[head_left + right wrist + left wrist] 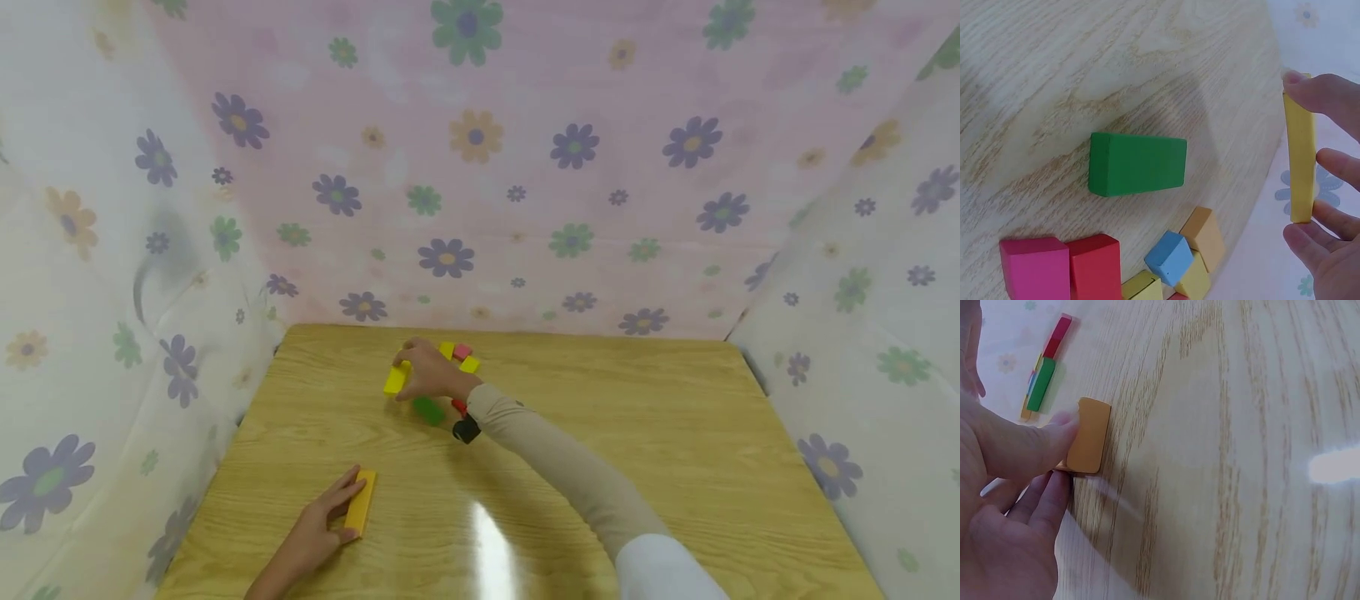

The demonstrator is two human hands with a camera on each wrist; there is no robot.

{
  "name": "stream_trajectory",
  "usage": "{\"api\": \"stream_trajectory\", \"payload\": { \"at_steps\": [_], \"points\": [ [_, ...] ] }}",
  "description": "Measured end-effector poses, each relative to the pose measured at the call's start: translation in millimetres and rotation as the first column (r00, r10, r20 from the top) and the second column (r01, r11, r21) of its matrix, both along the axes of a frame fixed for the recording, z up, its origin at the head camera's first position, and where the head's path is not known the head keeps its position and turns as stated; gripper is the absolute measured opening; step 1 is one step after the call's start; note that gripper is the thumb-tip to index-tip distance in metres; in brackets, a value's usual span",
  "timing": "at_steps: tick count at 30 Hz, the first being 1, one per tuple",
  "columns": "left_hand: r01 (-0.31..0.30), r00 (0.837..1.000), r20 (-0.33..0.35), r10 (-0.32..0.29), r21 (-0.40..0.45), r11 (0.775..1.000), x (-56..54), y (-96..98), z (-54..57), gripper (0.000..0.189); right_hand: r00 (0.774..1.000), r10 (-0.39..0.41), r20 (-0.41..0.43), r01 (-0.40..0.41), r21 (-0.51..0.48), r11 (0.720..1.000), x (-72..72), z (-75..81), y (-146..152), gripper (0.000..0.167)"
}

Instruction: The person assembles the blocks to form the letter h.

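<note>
My left hand (318, 527) is at the front left of the table, pinching a long orange block (362, 503) between thumb and fingers. In the left wrist view the thumb lies against the near end of that orange block (1090, 435), which is on the wood. Farther back, my right hand (431, 372) holds a long yellow block (397, 379) by its two ends. The right wrist view shows the yellow block (1301, 156) with the thumb at one end and fingertips along its side and other end. A green block (1141, 164) lies on the table close to the right hand.
Near the right hand lie a magenta block (1036, 269), a red block (1095, 266), a blue block (1168, 257), a light orange block (1204, 236) and several yellow ones. A black item (467, 429) shows under the right wrist. Flowered cloth (517, 217) stands around the table.
</note>
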State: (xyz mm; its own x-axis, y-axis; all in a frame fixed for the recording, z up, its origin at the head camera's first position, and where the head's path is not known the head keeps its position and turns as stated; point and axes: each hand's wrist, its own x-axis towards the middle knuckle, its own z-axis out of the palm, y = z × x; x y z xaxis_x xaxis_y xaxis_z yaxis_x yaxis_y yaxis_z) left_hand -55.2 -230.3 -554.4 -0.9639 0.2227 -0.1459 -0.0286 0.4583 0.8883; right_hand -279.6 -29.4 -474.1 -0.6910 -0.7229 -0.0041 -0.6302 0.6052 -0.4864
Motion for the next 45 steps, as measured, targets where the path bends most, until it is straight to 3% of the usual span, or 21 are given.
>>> {"api": "stream_trajectory", "payload": {
  "at_steps": [10,26,45],
  "points": [
    [-0.01,1.0,0.009,0.011,-0.011,1.0,-0.9,1.7,-2.8,0.072,0.998,0.018,0.056,-0.017,-0.017,1.0,11.2,2.9,0.1,0.058],
    [-0.002,1.0,0.009,0.002,0.01,1.0,-4.5,2.2,-0.2,0.07,0.997,0.047,0.068,-0.045,-0.033,0.998,37.7,4.7,-6.4,0.058],
    [0.008,1.0,-0.014,-0.009,-0.019,1.0,-2.4,2.5,7.4,0.069,0.995,0.087,0.041,-0.086,-0.025,0.996,60.3,-18.2,-12.3,0.059]
  ]
}}
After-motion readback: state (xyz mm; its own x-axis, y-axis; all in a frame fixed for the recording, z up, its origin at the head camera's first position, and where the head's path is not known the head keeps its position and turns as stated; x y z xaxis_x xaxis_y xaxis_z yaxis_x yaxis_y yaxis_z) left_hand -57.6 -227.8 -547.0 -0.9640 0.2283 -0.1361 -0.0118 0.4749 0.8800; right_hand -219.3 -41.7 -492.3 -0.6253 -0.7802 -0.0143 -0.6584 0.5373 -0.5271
